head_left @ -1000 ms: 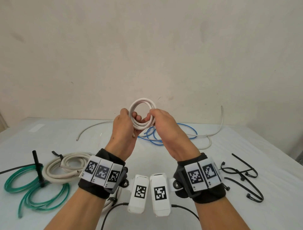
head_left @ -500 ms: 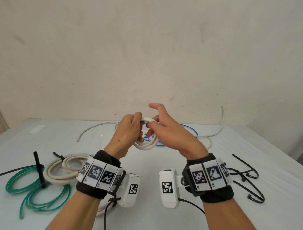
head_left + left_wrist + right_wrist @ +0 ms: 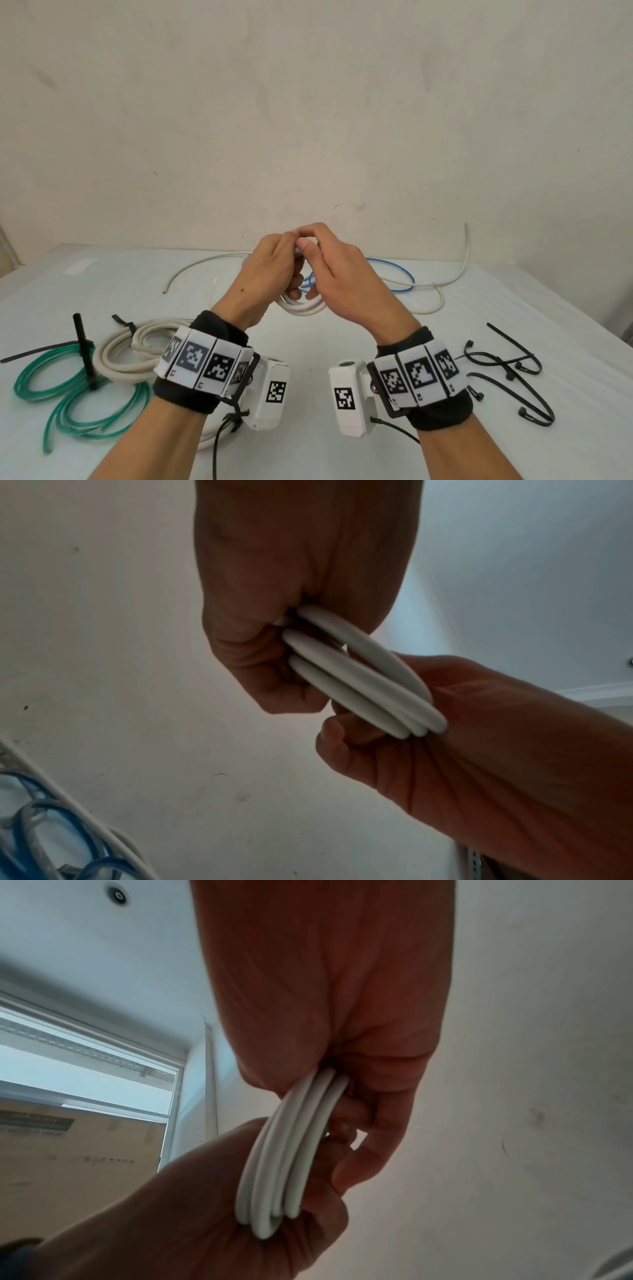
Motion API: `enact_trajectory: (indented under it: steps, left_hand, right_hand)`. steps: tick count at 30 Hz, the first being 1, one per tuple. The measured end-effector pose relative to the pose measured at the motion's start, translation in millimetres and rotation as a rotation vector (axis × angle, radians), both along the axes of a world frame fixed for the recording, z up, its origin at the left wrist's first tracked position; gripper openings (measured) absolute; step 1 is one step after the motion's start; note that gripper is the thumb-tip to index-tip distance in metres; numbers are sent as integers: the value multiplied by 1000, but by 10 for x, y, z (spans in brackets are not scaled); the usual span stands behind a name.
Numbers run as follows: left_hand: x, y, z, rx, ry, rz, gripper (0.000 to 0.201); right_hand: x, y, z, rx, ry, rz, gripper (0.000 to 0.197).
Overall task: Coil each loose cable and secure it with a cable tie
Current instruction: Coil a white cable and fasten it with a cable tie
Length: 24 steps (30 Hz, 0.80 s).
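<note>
Gripping a smooth, round white cable coil above the middle of the cloth-covered table, the left hand and right hand curl their fingers around opposite sides. A second ago the coil stood upright higher; now it hangs lower, flattened between closer-set hands, thumbs touching on top.
</note>
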State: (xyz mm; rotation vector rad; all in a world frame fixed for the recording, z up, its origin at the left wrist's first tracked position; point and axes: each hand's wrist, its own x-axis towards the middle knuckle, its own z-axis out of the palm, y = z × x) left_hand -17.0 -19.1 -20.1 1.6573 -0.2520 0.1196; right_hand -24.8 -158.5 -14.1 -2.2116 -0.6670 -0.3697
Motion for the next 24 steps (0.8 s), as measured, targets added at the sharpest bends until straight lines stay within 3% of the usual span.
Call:
enact_trajectory:
  steps: [3,8,12,19,24]
  left_hand:
    - [-2,7,4,-26,32,39,68]
    - [-25,13,17,33,42,65,86]
    - [-36,-28,5,80,14,78,83]
    - [-51,-27,61,-15,47,125,66]
    - [-27,-11,44,-81,73,115,65]
  right_hand:
    - [-34,8,-4,2,35,8,26]
    - [-52,36,27,139,146,12,19]
    - [-39,54,-7,231,148,52,18]
    - [2,44,-36,377,208,123,28]
    - [45,-21,-41,473,237,176,29]
